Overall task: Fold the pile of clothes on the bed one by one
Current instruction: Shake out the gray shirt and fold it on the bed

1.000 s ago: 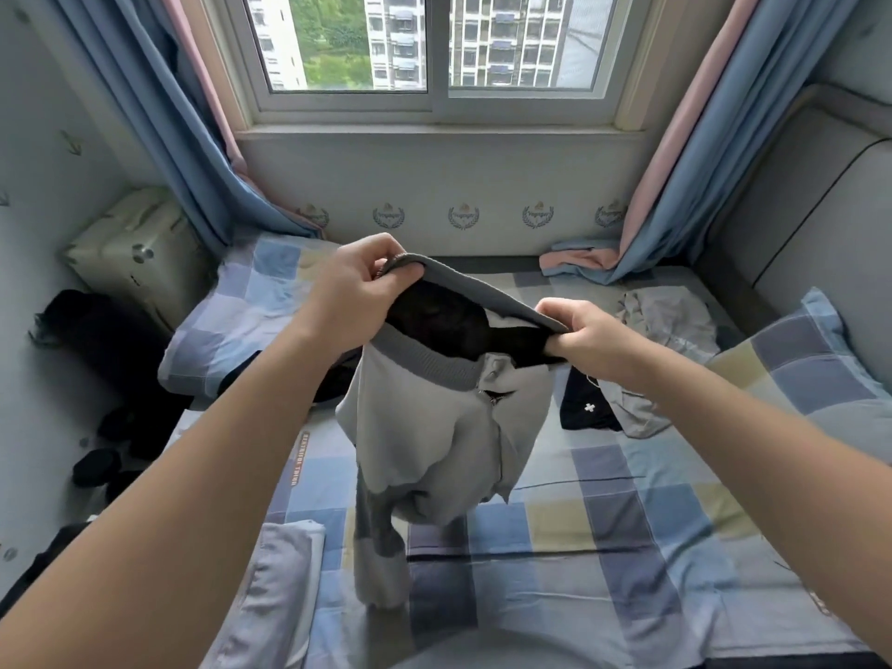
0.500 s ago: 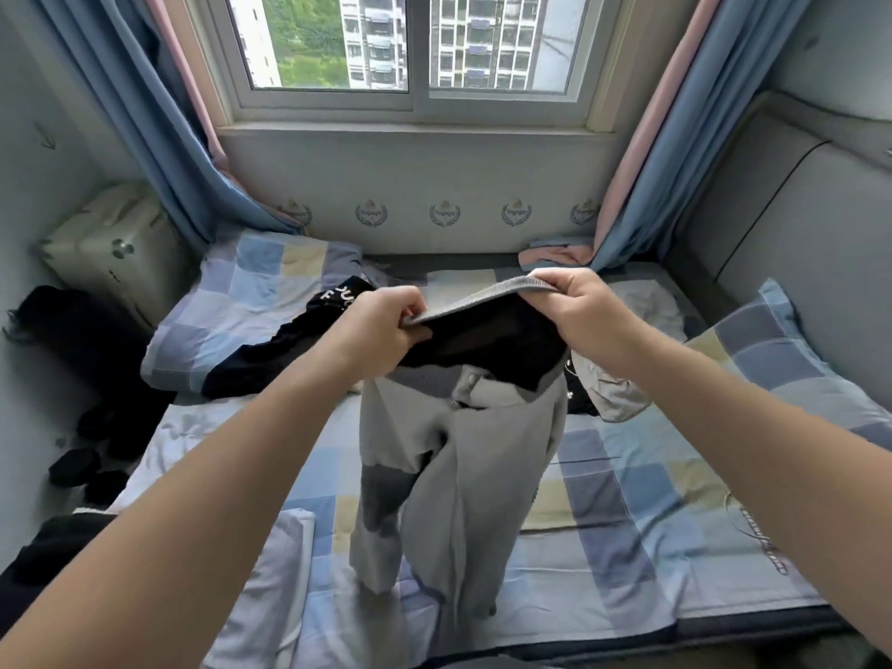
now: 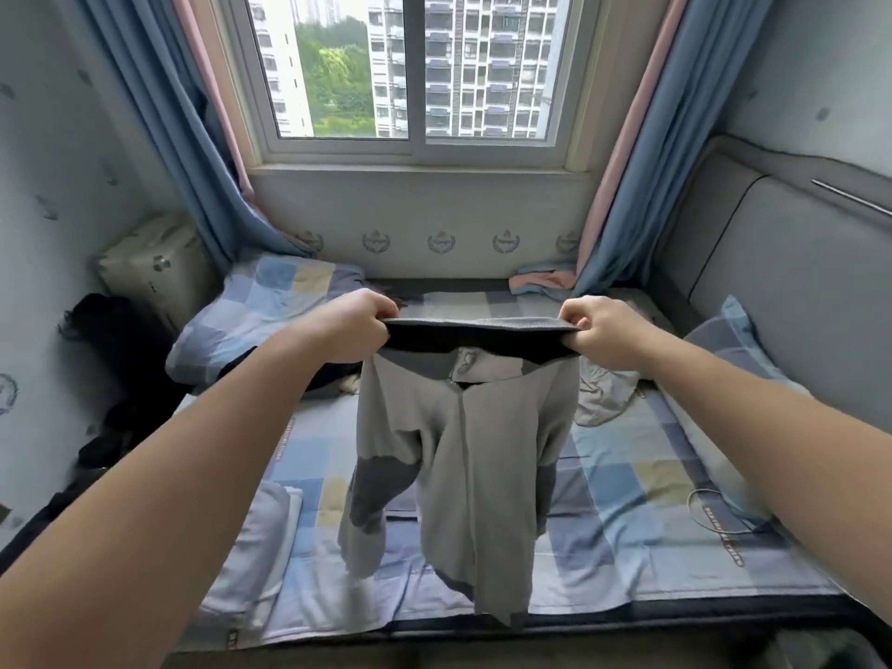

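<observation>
Grey trousers (image 3: 463, 456) hang above the bed (image 3: 675, 504), with the waistband (image 3: 478, 333) stretched taut between both hands. Left hand (image 3: 359, 325) and right hand (image 3: 598, 330): fingers curled, each pinching 1 end of the band. Soft knit, darker ribbed band, 2 limp legs with darker patches. Judgement: keep hands level, let legs fall straight, lay flat before folding. Crumpled pale garment (image 3: 603, 393) lies behind.

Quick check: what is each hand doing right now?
Left hand: grips the left end of the grey trousers' waistband.
Right hand: grips the right end of the waistband.
</observation>
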### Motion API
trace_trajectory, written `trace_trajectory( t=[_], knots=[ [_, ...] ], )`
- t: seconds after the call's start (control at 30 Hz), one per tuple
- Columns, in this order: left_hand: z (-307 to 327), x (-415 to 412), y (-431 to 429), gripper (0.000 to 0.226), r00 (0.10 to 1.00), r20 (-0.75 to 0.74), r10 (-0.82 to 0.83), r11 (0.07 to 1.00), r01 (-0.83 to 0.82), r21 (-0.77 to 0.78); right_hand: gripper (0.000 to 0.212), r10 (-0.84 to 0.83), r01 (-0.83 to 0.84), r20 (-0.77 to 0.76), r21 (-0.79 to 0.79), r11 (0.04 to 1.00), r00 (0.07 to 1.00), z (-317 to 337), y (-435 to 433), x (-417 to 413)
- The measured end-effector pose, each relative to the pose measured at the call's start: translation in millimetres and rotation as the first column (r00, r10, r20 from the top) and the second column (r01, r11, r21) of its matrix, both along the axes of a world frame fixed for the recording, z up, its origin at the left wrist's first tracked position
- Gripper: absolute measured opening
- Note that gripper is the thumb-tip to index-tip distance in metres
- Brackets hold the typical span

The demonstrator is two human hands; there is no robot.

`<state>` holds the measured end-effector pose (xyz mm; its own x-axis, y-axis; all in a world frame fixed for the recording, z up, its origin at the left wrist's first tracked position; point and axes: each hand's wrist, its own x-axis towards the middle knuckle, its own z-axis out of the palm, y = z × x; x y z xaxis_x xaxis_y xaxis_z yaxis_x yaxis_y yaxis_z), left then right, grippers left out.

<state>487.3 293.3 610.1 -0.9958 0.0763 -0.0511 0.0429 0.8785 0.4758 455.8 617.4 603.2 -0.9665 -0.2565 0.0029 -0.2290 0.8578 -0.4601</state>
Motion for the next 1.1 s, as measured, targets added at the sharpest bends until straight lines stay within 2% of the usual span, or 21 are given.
trace_trajectory(
  t=[0.07, 0.13, 0.2, 0.3, 0.37, 0.43, 0.5, 0.6, 0.63, 0.67, 0.7, 0.77, 0.8, 0.83, 0.9, 0.97, 1.1],
  knots=[
    [-0.2, 21.9, 9.6, 0.025, 1.0, 0.018, 0.007, 0.992, -0.009, 0.128, 0.011, 0.009, 0.014, 0.108, -0.206, 0.978, 0.994, -3.9, 10.7, 24.1],
    [2.9, 43.6, 20.3, 0.018, 0.999, 0.017, 0.041, 0.948, -0.044, 0.314, 0.016, 0.021, 0.088, 0.248, -0.421, 0.903, 0.969, -2.0, 17.3, 48.6],
    [8.0, 59.8, 26.2, 0.036, 0.997, 0.004, 0.074, 0.886, -0.067, 0.459, 0.018, 0.04, 0.194, 0.373, -0.569, 0.799, 0.927, 4.7, 20.2, 71.1],
    [19.6, 85.5, 29.9, 0.042, 0.997, -0.042, 0.07, 0.846, -0.036, 0.532, 0.023, 0.068, 0.263, 0.391, -0.728, 0.633, 0.918, 17.8, 22.1, 91.6],
    [31.5, 99.4, 30.1, 0.048, 0.999, -0.025, 0.022, 0.821, -0.004, 0.571, 0.024, 0.107, 0.255, 0.391, -0.76, 0.598, 0.914, 30.1, 25.4, 101.6],
    [46.1, 111.5, 30.1, 0.057, 0.997, 0.036, -0.072, 0.835, 0.04, 0.548, 0.027, 0.162, 0.2, 0.385, -0.741, 0.641, 0.908, 41.0, 33.7, 111.2],
    [59.5, 118.2, 27.4, 0.044, 0.981, 0.119, -0.152, 0.86, 0.072, 0.504, 0.031, 0.283, 0.104, 0.395, -0.721, 0.685, 0.874, 50.5, 45.3, 116.9],
    [73.1, 128.8, 18.8, 0.027, 0.972, 0.145, -0.185, 0.926, 0.124, 0.356, 0.057, 0.448, 0.018, 0.464, -0.71, 0.704, 0.764, 60.8, 64.9, 117.8],
    [72.5, 130.1, 14.2, 0.028, 0.975, 0.14, -0.174, 0.928, 0.115, 0.355, 0.053, 0.488, -0.029, 0.486, -0.687, 0.726, 0.725, 62.9, 69.3, 118.8],
    [70.2, 130.9, 9.8, 0.032, 0.978, 0.128, -0.162, 0.924, 0.105, 0.368, 0.041, 0.492, -0.076, 0.503, -0.64, 0.764, 0.711, 64.3, 70.3, 120.7],
    [67.6, 132.7, 6.4, 0.042, 0.983, 0.109, -0.146, 0.922, 0.095, 0.375, 0.031, 0.46, -0.11, 0.506, -0.576, 0.81, 0.73, 63.5, 70.1, 121.8],
    [52.6, 123.7, -0.9, 0.065, 0.997, 0.046, -0.067, 0.921, 0.045, 0.388, 0.021, 0.336, -0.113, 0.441, -0.458, 0.882, 0.832, 55.7, 67.2, 121.2],
    [45.0, 120.0, 0.0, 0.066, 1.0, 0.008, -0.02, 0.921, 0.015, 0.39, 0.014, 0.269, -0.1, 0.372, -0.415, 0.904, 0.888, 49.5, 66.2, 117.7],
    [36.8, 118.6, 3.7, 0.056, 0.999, -0.049, 0.022, 0.928, -0.002, 0.372, 0.007, 0.211, -0.101, 0.293, -0.349, 0.932, 0.933, 44.8, 64.8, 114.2],
    [23.2, 121.8, 12.3, 0.032, 0.975, -0.193, 0.107, 0.955, -0.046, 0.293, 0.013, 0.13, -0.11, 0.136, -0.144, 0.983, 0.982, 34.6, 63.2, 102.1],
    [11.9, 126.0, 15.9, 0.029, 0.943, -0.292, 0.16, 0.954, -0.071, 0.293, 0.022, 0.051, -0.05, 0.029, -0.041, 0.998, 0.998, 23.1, 63.9, 94.0],
    [6.1, 138.8, 6.0, 0.028, 0.974, -0.202, 0.101, 0.958, -0.04, 0.285, 0.027, -0.042, 0.038, -0.07, -0.054, 0.998, 0.997, 6.6, 74.8, 97.6]
  ],
)
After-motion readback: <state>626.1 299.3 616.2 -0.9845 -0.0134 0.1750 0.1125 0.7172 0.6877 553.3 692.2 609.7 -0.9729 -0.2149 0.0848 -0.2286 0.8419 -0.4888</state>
